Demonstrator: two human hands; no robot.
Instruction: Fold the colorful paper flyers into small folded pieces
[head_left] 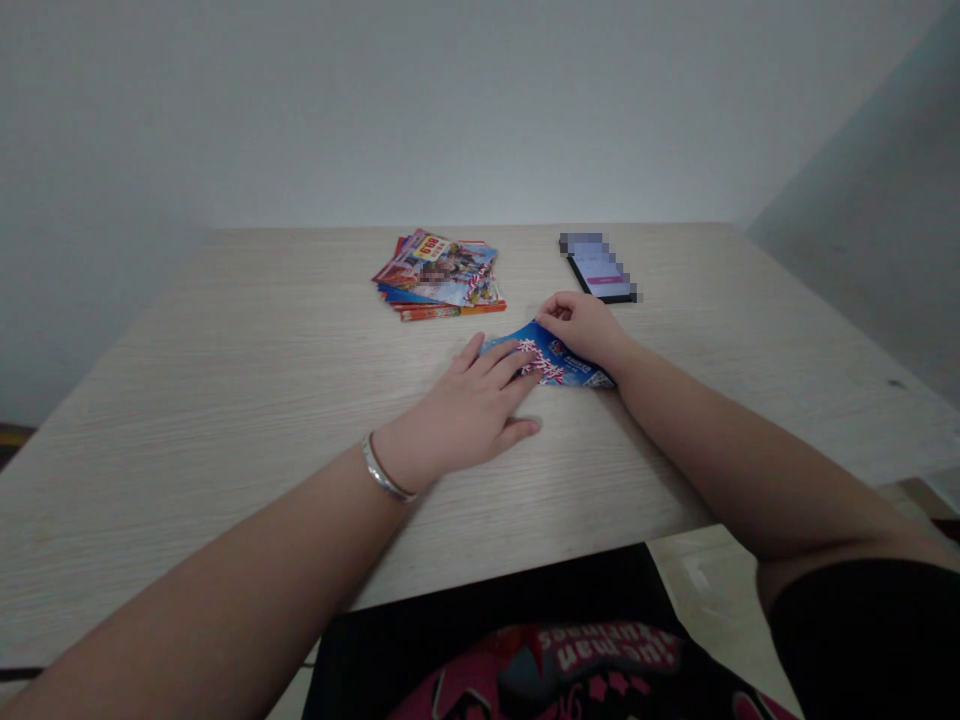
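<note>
Pale wood table (pixel 225 400), bare at frame left and right. Blue leaflet (pixel 559 362) at centre: left hand (pixel 469 415) flat, fingers spread on it; right hand (pixel 581 328) pinching its far edge. Booklet stack (pixel 441 275) and phone (pixel 600 270) beyond.

Pale wooden table (pixel 225 400), grey wall (pixel 375 100)

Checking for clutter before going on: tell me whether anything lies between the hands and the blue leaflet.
Nothing visible does. The left hand lies flat on the blue leaflet, and the right hand rests on its far edge. The stack of leaflets and the phone lie farther back on the table, apart from both.
</note>
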